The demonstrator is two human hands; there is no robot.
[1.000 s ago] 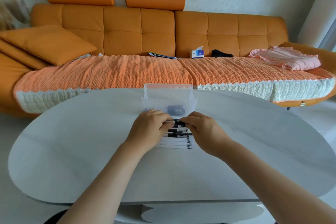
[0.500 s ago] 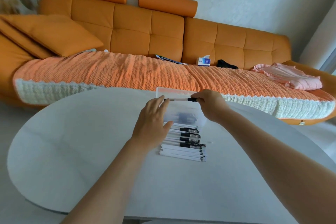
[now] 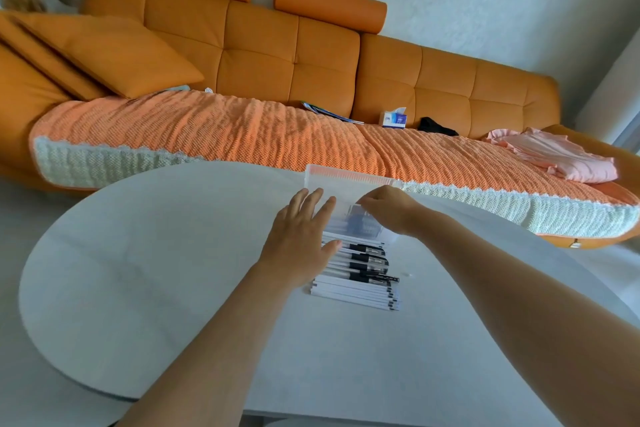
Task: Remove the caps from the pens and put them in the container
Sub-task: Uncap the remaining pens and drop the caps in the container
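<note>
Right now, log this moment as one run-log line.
left hand: open, flat beside container | right hand: fingers over container opening, grip unclear | pens: stacked on table, near side of container

No legible text in this frame.

Small white-and-blue box on the far sofa seat: blue printed panel on its front face, characters too small and blurred to read.

Pens stacked on the near table: small print or markings along the black-gripped barrels, unreadable.

Clear plastic container beyond the pens: a dark bluish patch shows through its wall, no lettering can be made out.

Booklet or papers on the sofa seat, left of the box: coloured edges only, no readable print.
</note>
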